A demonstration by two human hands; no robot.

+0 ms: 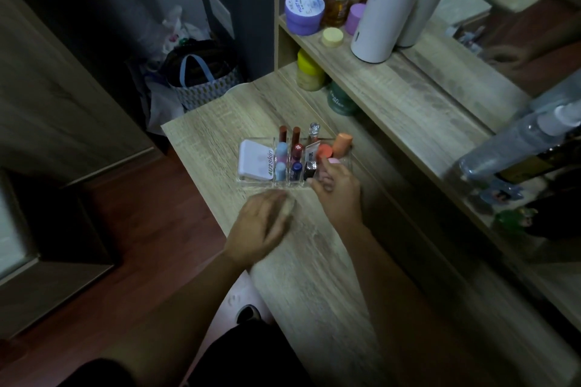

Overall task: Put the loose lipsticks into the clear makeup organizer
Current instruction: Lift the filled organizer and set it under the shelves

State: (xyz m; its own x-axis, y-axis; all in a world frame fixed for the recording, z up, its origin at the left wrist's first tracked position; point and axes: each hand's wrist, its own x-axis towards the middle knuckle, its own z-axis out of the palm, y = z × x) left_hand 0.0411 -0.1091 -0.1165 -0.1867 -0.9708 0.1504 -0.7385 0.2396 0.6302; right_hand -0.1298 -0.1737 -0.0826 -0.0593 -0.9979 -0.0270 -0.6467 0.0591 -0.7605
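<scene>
The clear makeup organizer stands on the wooden table, holding several upright lipsticks and a white compact. My right hand reaches into its right side, fingers around a pink-capped item that is mostly hidden. My left hand hovers just in front of the organizer, blurred by motion, fingers apart; I see nothing in it.
An orange tube and a red cap sit in the organizer's right part. A shelf at the back carries jars, bottles and a white cylinder. Bags lie on the floor left of the table.
</scene>
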